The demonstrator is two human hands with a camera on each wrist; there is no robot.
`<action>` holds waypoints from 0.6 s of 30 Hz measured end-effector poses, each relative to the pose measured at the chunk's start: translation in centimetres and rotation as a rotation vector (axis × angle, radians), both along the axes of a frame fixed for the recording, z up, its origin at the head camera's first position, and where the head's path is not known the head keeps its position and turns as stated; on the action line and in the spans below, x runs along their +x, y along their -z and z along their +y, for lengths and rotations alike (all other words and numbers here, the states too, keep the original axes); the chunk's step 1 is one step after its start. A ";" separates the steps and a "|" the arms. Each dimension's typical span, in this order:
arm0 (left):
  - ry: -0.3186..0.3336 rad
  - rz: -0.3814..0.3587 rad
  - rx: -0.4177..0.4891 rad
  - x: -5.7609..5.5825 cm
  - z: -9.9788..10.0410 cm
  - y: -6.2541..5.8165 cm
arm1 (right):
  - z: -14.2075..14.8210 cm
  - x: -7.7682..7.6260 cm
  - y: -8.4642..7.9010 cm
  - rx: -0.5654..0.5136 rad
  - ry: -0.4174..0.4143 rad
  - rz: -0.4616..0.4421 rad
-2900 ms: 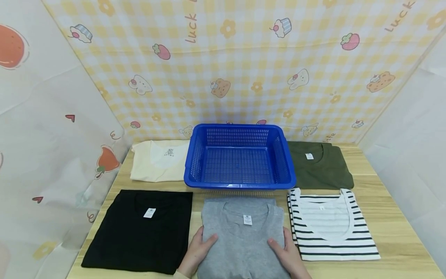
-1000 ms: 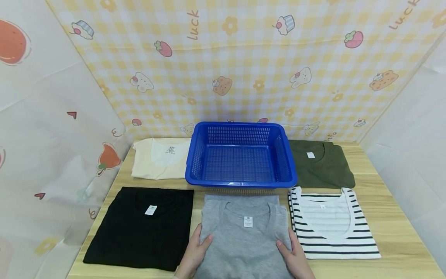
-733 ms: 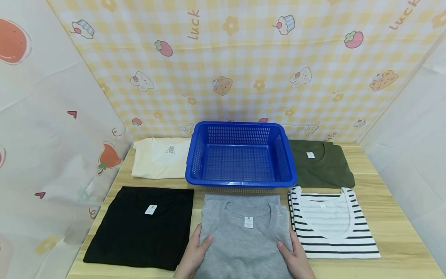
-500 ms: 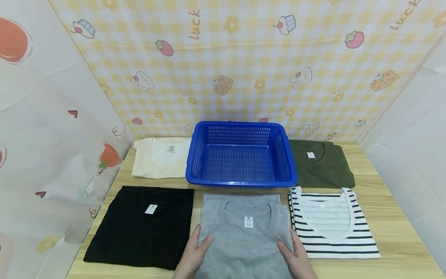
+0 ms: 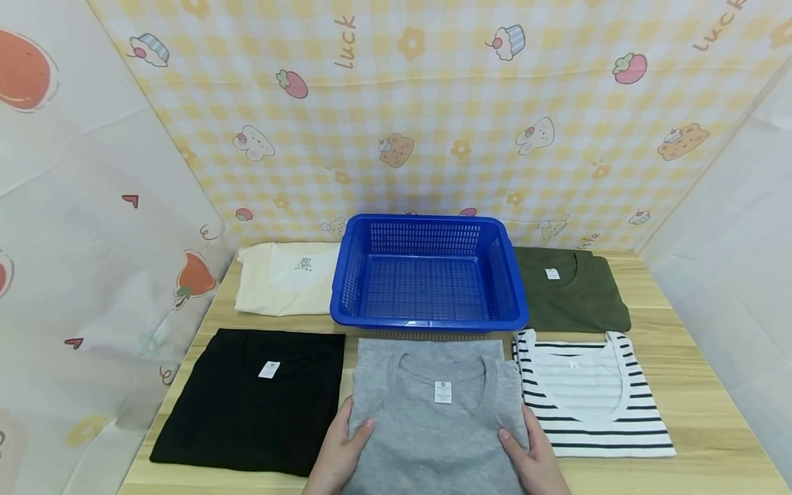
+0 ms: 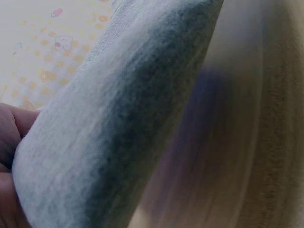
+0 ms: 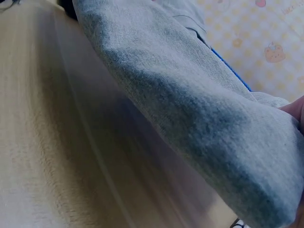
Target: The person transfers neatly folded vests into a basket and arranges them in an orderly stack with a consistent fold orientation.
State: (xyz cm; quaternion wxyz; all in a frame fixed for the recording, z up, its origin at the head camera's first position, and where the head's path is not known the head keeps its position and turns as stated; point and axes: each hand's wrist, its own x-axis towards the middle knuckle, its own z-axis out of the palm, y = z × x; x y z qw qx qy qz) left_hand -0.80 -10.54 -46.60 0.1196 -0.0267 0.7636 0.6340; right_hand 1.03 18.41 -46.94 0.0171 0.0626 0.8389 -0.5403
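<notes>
A folded grey T-shirt [image 5: 433, 440] with a white neck label is held between both hands at the front middle. My left hand [image 5: 337, 447] grips its left side, thumb on top. On the opposite side my right hand [image 5: 535, 450] does the same; the fingers underneath are hidden in the head view. In both wrist views the grey T-shirt's [image 6: 80, 142] bottom fold hangs above the wooden surface, with a gap beneath it. A blue plastic basket [image 5: 427, 323] stands just behind the shirt, with nothing inside.
A black T-shirt [image 5: 247, 412] lies folded at left, a cream one [image 5: 256, 285] behind it. To the right are a white-and-black striped top [image 5: 600, 436] and, farther back, a dark green T-shirt [image 5: 581, 299]. Patterned cloth [image 5: 433, 103] hangs behind the wooden table [image 5: 680, 385].
The grey T-shirt looks slightly larger and nearer the camera, so it seems to have risen. Both hands moved with it and stand a little farther apart. The other garments and the basket stay put.
</notes>
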 end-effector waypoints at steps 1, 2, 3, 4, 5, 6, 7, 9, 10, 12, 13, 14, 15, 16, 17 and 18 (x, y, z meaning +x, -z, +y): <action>-0.006 0.005 -0.004 0.0 0.0 -0.1 | 0.0 0.0 -0.1 -0.011 0.003 0.012; -0.011 0.010 -0.004 0.1 0.0 -0.3 | 0.0 0.0 -0.2 -0.020 0.001 0.021; -0.014 0.015 -0.010 0.1 0.0 -0.4 | 0.0 0.1 -0.4 -0.033 0.001 0.026; -0.018 0.019 -0.014 0.1 0.0 -0.5 | 0.0 0.1 -0.5 -0.043 0.003 0.034; -0.021 0.021 -0.018 0.1 0.0 -0.6 | 0.0 0.0 -0.6 -0.050 0.006 0.037; -0.024 0.024 -0.025 0.1 0.0 -0.7 | 0.0 0.0 -0.8 -0.052 0.010 0.038; -0.025 0.026 -0.027 0.0 -0.1 -0.7 | 0.0 0.0 -0.9 -0.056 0.010 0.032; -0.025 0.025 -0.028 0.0 -0.1 -0.8 | -0.1 -0.1 -1.2 -0.053 0.012 0.027; -0.026 0.023 -0.025 -0.1 -0.1 -0.8 | 0.0 -0.1 -1.4 -0.045 0.009 0.026; -0.023 0.024 -0.022 -0.3 -0.1 -1.0 | 0.0 -0.2 -1.6 -0.032 0.005 0.028; -0.023 0.024 -0.020 -0.4 -0.1 -1.1 | -0.1 -0.3 -1.7 -0.026 0.005 0.033; -0.021 0.025 -0.020 -0.4 -0.1 -1.2 | -0.1 -0.3 -1.7 -0.020 0.007 0.043; -0.021 0.028 -0.022 -0.5 -0.1 -1.3 | -0.1 -0.3 -1.8 -0.020 0.006 0.050; -0.021 0.033 -0.023 -0.6 -0.1 -1.4 | -0.1 -0.4 -1.9 -0.015 0.008 0.058; -0.019 0.047 -0.025 -0.6 -0.1 -1.5 | -0.1 -0.4 -2.0 -0.014 0.012 0.063; -0.019 0.062 -0.031 -0.7 -0.1 -1.6 | -0.1 -0.5 -2.1 -0.012 0.011 0.057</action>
